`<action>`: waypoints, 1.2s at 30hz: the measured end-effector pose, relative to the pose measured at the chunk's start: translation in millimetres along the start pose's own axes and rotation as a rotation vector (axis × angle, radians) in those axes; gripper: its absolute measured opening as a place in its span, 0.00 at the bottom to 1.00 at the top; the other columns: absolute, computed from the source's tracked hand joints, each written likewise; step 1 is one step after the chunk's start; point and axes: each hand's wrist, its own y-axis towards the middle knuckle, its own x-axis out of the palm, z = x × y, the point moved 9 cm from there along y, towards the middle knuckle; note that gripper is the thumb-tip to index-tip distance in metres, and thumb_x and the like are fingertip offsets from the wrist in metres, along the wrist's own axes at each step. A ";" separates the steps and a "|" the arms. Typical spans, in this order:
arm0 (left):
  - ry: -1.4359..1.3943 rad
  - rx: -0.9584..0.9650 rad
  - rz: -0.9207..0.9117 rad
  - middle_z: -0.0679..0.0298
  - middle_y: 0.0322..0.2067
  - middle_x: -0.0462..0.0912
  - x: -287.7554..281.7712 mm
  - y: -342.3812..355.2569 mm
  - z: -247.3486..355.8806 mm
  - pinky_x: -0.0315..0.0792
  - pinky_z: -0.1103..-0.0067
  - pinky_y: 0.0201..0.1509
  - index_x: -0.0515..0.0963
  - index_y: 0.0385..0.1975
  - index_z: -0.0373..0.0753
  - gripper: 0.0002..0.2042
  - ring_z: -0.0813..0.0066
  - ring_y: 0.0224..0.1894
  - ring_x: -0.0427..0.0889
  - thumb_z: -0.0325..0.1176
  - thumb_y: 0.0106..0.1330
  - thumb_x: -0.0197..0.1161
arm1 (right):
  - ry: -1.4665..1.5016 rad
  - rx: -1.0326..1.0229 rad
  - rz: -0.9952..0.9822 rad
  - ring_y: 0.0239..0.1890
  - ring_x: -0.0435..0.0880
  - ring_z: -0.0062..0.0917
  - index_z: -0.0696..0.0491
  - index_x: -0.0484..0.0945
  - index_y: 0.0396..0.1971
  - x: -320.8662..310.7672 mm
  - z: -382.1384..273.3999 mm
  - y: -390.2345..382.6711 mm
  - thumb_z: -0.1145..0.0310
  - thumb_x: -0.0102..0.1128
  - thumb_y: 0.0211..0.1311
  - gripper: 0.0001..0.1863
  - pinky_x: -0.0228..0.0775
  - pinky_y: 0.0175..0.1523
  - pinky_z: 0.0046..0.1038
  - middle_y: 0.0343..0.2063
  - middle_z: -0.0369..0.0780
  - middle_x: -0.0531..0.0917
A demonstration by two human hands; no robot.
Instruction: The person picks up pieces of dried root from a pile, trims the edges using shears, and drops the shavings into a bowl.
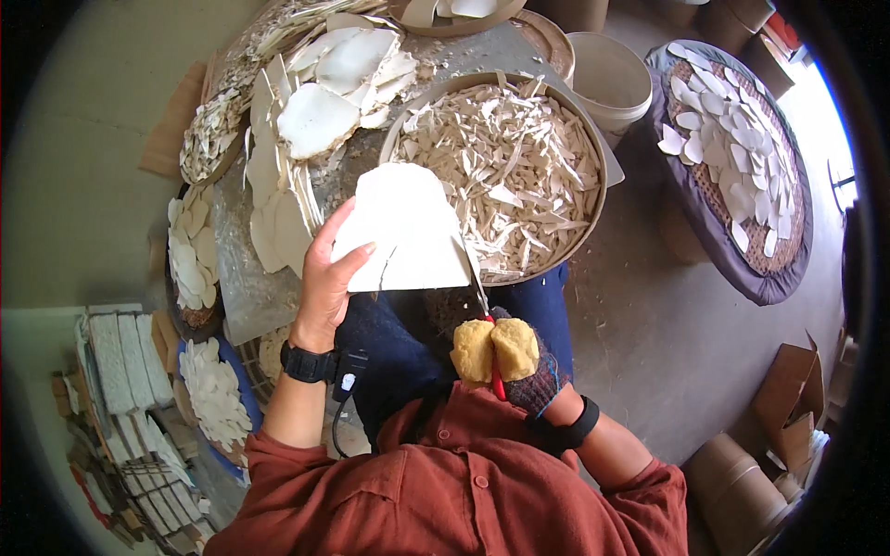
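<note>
My left hand (324, 273) grips a flat white sheet (408, 222) by its left edge, thumb on top and fingers beneath. The sheet has a rounded far end, a straight near edge and a short dark crack near its lower middle. My right hand (536, 375), in a dark knitted glove, is closed round red-handled scissors (478, 289), whose handles carry thick yellow foam pads (473, 352). The blades lie along the sheet's right edge; how far they are apart is hard to see. Just beyond, a round tub (603, 176) holds many pale offcuts (501, 153).
Stacked whitish sheets (318, 120) lie on the worktable left of the tub. A white bucket (607, 79) stands behind it. To the right, a cloth-rimmed round tray (783, 269) bears oval white pieces. A cardboard box (788, 398) sits at lower right.
</note>
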 end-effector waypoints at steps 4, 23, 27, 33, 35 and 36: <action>-0.030 -0.007 -0.004 0.57 0.50 0.70 -6.1 -0.5 -4.1 0.69 0.79 0.53 0.59 0.58 0.33 0.29 0.72 0.50 0.72 0.20 0.54 0.56 | 0.381 0.011 -0.018 0.46 0.76 0.26 0.56 0.69 0.45 6.5 2.7 -0.6 0.71 0.52 0.60 0.13 0.68 0.53 0.27 0.43 0.41 0.76; 0.040 -0.015 -0.038 0.59 0.54 0.66 7.4 -17.4 1.7 0.60 0.79 0.59 0.62 0.57 0.33 0.29 0.73 0.56 0.65 0.20 0.51 0.58 | -0.396 -0.052 0.087 0.44 0.76 0.33 0.54 0.71 0.43 -10.8 5.2 6.5 0.64 0.53 0.58 0.15 0.67 0.51 0.30 0.40 0.42 0.77; 0.003 -0.027 -0.048 0.59 0.55 0.65 7.1 -19.7 -1.5 0.60 0.79 0.59 0.61 0.58 0.33 0.29 0.74 0.56 0.65 0.19 0.51 0.58 | -0.618 -0.182 0.113 0.39 0.76 0.36 0.53 0.72 0.38 -4.7 -14.3 3.2 0.62 0.59 0.51 0.16 0.69 0.44 0.29 0.34 0.42 0.77; -0.196 -0.181 -0.140 0.59 0.50 0.71 3.6 -24.1 3.4 0.64 0.78 0.56 0.66 0.53 0.31 0.23 0.75 0.51 0.70 0.21 0.55 0.57 | -0.290 -0.062 0.127 0.42 0.77 0.26 0.54 0.71 0.42 -7.5 -8.7 -1.4 0.68 0.57 0.56 0.14 0.69 0.50 0.27 0.39 0.38 0.78; -0.174 -0.117 -0.168 0.60 0.49 0.72 -10.9 -26.5 16.8 0.65 0.78 0.55 0.68 0.50 0.31 0.19 0.75 0.51 0.71 0.21 0.56 0.56 | -0.121 -0.048 0.083 0.43 0.77 0.26 0.55 0.71 0.44 -11.9 -1.2 -0.7 0.68 0.54 0.58 0.14 0.69 0.50 0.28 0.40 0.39 0.77; -0.153 -0.062 -0.196 0.60 0.49 0.73 -15.2 -29.8 24.6 0.66 0.77 0.55 0.71 0.48 0.30 0.16 0.75 0.50 0.72 0.21 0.57 0.55 | 0.051 -0.026 0.043 0.44 0.77 0.26 0.56 0.70 0.45 -13.8 7.8 -0.2 0.68 0.52 0.60 0.15 0.69 0.51 0.28 0.41 0.40 0.77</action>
